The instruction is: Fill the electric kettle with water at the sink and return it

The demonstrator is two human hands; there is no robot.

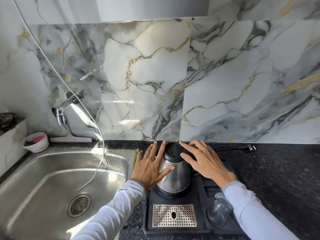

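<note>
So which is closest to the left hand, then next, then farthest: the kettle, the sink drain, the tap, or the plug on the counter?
From the left hand, in the head view:
1. Kettle: right beside it, thumb against its side.
2. Sink drain: lower left, in the sink.
3. Tap: upper left, on the wall.
4. Plug: far right, on the counter.

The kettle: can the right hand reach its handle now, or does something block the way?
Probably yes. The right hand is open, already over the black lid of the kettle, and nothing lies between them. The handle itself seems hidden under that hand, so I cannot confirm it.
</note>
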